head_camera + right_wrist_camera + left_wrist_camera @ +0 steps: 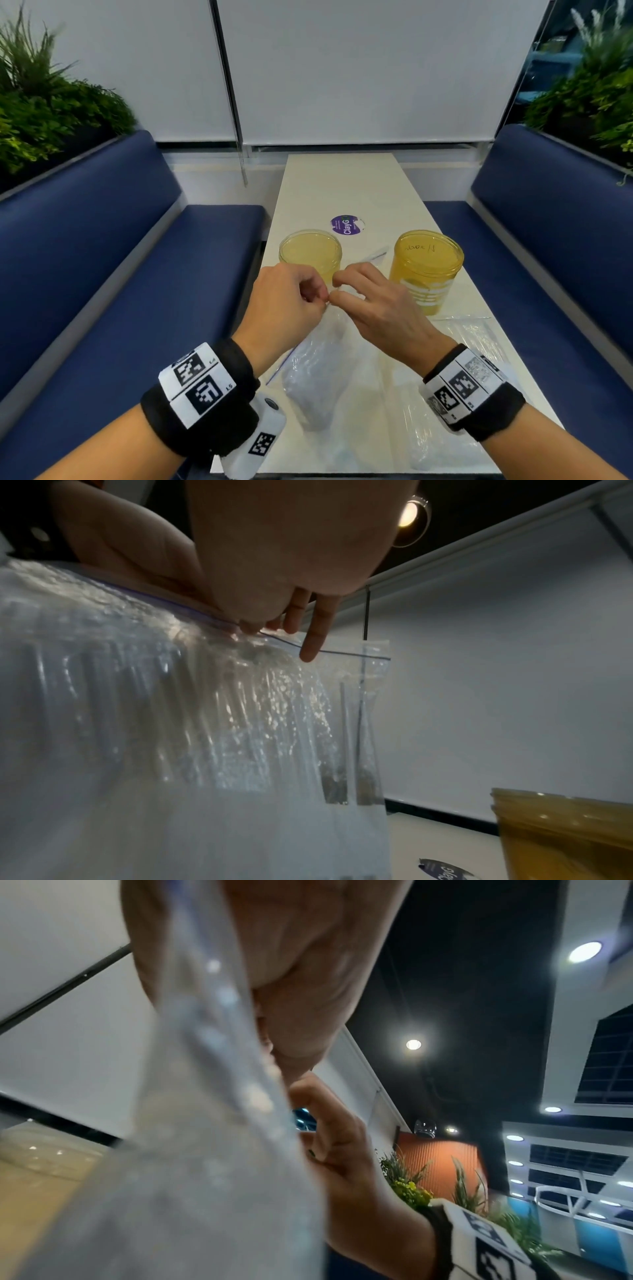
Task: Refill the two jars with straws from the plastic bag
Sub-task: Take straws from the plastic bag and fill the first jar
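Two yellow translucent jars stand open on the white table (pixel 342 185): a short one (pixel 310 255) at left and a taller one (pixel 428 270) at right. A clear zip plastic bag (pixel 318 370) holding clear straws (pixel 219 723) is lifted upright in front of them. My left hand (pixel 291 301) and right hand (pixel 373 301) meet at the bag's top edge, each pinching one side of the blue zip strip (pixel 342 653). In the left wrist view the bag (pixel 205 1150) fills the frame beside my curled fingers (pixel 308 1047).
A purple round sticker (pixel 346 225) lies on the table behind the jars. More clear plastic (pixel 472 339) lies flat at the right, near the taller jar. Blue benches (pixel 120 274) flank the table on both sides, with plants behind them.
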